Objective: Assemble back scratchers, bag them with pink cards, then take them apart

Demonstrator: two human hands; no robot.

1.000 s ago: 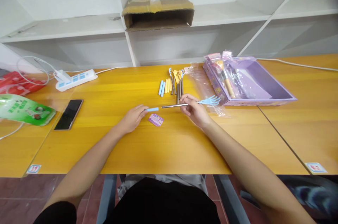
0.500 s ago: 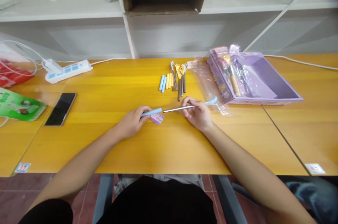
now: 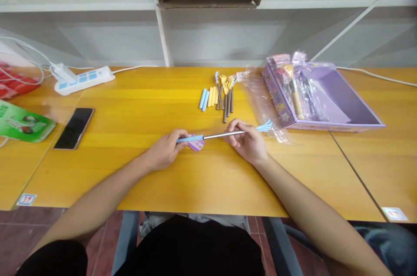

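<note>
My left hand (image 3: 167, 149) is closed around a light blue handle sleeve (image 3: 192, 139), with a small purple printed card (image 3: 197, 145) beneath it. My right hand (image 3: 246, 140) grips a back scratcher (image 3: 221, 135) by its metal rod; its blue claw head (image 3: 264, 126) sticks out to the right. The rod's left end meets the sleeve's open end. Behind the hands lie loose blue and yellow handle sleeves (image 3: 208, 98). Beside them is a small pile of back scratchers (image 3: 227, 93) with yellow and blue claw heads.
A purple box (image 3: 352, 126) with bagged items stands at right, beside a clear plastic bag (image 3: 260, 98). On the left are a phone (image 3: 74, 128), a power strip (image 3: 85, 80) and a green packet (image 3: 26, 123). A cardboard box (image 3: 211, 4) sits on the shelf above.
The gap between rod and sleeve has closed; the rod's end now joins the blue sleeve. The camera view has shifted slightly.
</note>
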